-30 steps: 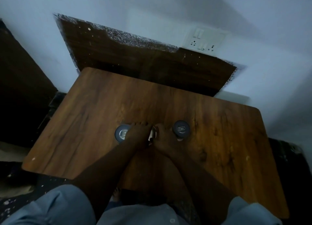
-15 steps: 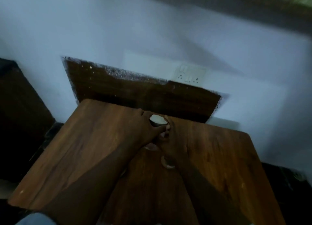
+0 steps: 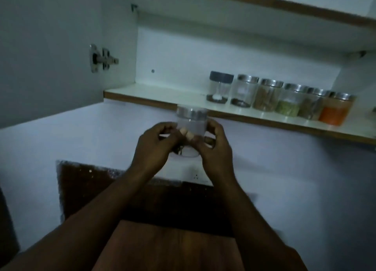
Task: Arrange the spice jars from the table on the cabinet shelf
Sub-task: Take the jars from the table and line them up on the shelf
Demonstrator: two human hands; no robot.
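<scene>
A metal hinge (image 3: 102, 59) is fixed to the inner face of the open cabinet door (image 3: 50, 52) at the left. Low on the pale wall (image 3: 305, 179) sits a dark rough-edged panel (image 3: 85, 186), speckled with white along its top, and beside it a white socket plate (image 3: 196, 176), partly hidden.

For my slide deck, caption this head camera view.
Both hands, left hand and right hand, lift a steel-lidded jar toward the cabinet shelf.
</scene>
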